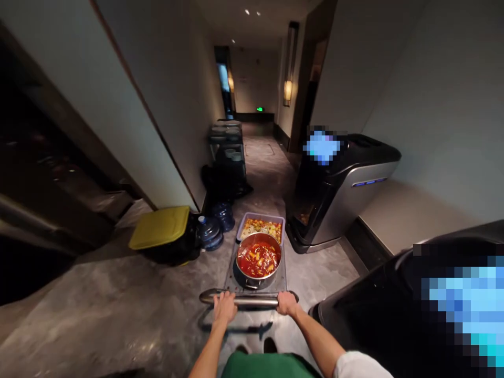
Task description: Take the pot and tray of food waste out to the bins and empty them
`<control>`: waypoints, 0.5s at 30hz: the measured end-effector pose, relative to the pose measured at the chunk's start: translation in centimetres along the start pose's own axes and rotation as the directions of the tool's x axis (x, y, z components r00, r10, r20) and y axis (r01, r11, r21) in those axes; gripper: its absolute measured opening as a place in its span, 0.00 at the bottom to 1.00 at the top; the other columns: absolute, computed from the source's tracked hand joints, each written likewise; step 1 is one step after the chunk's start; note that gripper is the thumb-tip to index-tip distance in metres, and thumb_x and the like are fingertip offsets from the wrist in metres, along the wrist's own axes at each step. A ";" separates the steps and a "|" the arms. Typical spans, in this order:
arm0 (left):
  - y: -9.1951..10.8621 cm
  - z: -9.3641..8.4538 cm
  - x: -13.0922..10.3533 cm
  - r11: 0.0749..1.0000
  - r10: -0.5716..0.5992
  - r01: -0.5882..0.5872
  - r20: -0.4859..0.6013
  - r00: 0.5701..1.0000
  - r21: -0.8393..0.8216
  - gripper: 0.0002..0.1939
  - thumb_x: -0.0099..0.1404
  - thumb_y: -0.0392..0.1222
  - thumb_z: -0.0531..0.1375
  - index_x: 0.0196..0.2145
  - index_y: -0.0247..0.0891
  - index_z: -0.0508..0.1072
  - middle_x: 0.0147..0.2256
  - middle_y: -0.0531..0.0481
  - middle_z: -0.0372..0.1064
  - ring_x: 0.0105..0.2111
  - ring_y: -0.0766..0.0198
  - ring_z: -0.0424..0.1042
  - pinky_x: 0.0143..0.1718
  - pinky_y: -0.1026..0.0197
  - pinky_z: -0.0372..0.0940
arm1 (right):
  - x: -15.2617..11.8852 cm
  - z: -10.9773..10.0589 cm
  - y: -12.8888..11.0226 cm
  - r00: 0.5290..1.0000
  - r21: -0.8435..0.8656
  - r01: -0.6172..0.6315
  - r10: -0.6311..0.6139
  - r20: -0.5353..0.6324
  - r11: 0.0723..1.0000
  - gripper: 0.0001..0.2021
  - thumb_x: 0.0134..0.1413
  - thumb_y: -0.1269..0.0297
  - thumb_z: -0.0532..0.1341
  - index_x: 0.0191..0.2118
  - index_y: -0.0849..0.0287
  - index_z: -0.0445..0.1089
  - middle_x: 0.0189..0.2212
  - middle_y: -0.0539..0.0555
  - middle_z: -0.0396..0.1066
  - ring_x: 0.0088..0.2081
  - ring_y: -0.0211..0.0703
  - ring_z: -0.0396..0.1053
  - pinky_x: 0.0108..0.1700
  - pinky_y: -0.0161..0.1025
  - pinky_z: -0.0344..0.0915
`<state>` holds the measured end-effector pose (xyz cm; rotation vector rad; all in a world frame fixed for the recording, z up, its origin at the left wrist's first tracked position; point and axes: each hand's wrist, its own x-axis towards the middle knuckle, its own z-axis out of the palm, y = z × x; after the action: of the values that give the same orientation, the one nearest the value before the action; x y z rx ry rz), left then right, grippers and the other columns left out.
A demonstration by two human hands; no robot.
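Both my hands grip the metal handle bar (252, 300) of a low cart (282, 283) in a dim corridor. My left hand (225, 308) holds the bar's left part and my right hand (286, 303) its right part. On the cart stands a steel pot (259, 260) full of red stew, close to the handle. Beyond the pot lies a grey tray (260, 228) of yellow and orange food.
A yellow-lidded black bin (162, 231) and two blue water jugs (214, 224) stand at the left wall. A black and silver machine (338, 189) stands right of the cart, another dark machine (394, 310) at my right. A rack of dishes (227, 147) lines the corridor farther on.
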<state>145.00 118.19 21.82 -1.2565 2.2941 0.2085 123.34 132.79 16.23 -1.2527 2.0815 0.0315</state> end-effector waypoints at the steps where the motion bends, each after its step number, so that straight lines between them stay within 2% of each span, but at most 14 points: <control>1: 0.3 0.4 -1.5 1.000 -0.020 0.020 0.008 1.000 -0.020 0.26 0.67 0.38 0.55 0.61 0.39 0.77 0.63 0.34 0.72 0.66 0.44 0.66 0.72 0.39 0.48 | -1.1 0.6 0.1 0.999 -0.008 0.021 -0.021 0.026 1.000 0.20 0.53 0.68 0.65 0.52 0.61 0.80 0.51 0.68 0.80 0.54 0.63 0.79 0.58 0.50 0.75; 4: 1.9 1.3 -6.4 0.991 -0.085 0.082 -0.025 0.996 -0.104 0.25 0.67 0.36 0.56 0.60 0.38 0.77 0.63 0.33 0.72 0.68 0.44 0.64 0.74 0.37 0.45 | -4.5 2.2 1.0 0.995 -0.051 0.064 -0.060 0.084 0.997 0.20 0.57 0.68 0.63 0.54 0.65 0.79 0.53 0.70 0.79 0.56 0.62 0.78 0.58 0.49 0.75; 8: 3.6 2.9 -12.2 0.965 -0.098 0.062 -0.131 0.986 -0.254 0.24 0.66 0.34 0.57 0.59 0.34 0.75 0.63 0.30 0.70 0.69 0.43 0.62 0.77 0.36 0.39 | -7.6 4.9 2.4 0.985 -0.150 0.132 -0.112 0.133 0.980 0.22 0.65 0.66 0.55 0.58 0.70 0.75 0.56 0.72 0.76 0.58 0.60 0.76 0.59 0.47 0.72; 11: 4.1 6.0 -16.2 0.915 -0.178 0.099 -0.171 0.969 -0.392 0.27 0.64 0.31 0.58 0.60 0.32 0.73 0.65 0.30 0.68 0.73 0.43 0.55 0.77 0.34 0.38 | -9.9 7.0 2.9 0.978 -0.167 0.152 -0.123 0.170 0.974 0.22 0.65 0.64 0.55 0.58 0.69 0.75 0.55 0.73 0.77 0.57 0.60 0.77 0.57 0.45 0.71; 13: 5.0 8.8 -19.6 0.857 -0.223 0.096 -0.197 0.955 -0.507 0.33 0.64 0.28 0.56 0.66 0.35 0.69 0.71 0.34 0.61 0.76 0.44 0.48 0.76 0.32 0.44 | -11.9 8.1 3.3 0.973 -0.170 0.159 -0.125 0.194 0.973 0.21 0.65 0.64 0.56 0.56 0.68 0.76 0.53 0.72 0.78 0.56 0.59 0.78 0.54 0.44 0.71; 15: 6.2 12.0 -23.6 0.771 -0.270 0.069 -0.227 0.936 -0.632 0.37 0.64 0.27 0.55 0.71 0.40 0.64 0.75 0.38 0.54 0.76 0.47 0.47 0.75 0.34 0.51 | -13.9 8.9 3.7 0.963 -0.213 0.201 -0.153 0.222 0.956 0.20 0.65 0.63 0.57 0.54 0.69 0.77 0.51 0.71 0.79 0.54 0.58 0.78 0.52 0.42 0.71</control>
<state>154.64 143.57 22.80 -1.9371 2.4344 0.8090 129.39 148.58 16.27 -1.5080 1.8211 0.3194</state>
